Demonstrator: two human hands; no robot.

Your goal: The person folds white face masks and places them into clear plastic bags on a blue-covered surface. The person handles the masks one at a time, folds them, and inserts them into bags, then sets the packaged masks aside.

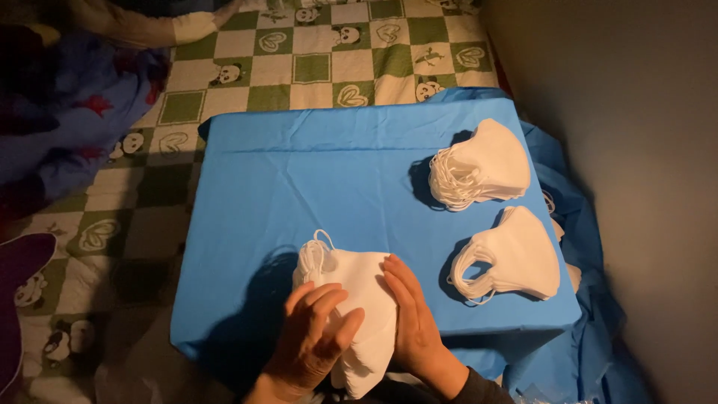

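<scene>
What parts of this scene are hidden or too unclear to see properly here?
- Head view: the lower part of the mask stack is covered by the left hand and right hand.
- How many masks the far stack and near stack hold: layers too fine.
- What is under the blue sheet: covered.
- Left edge: purple object, cut off and dark.

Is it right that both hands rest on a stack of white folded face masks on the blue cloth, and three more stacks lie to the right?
Not quite: the head view shows only two more stacks to the right. Both the left hand and right hand do rest on a stack of white folded face masks on the blue cloth.
</scene>
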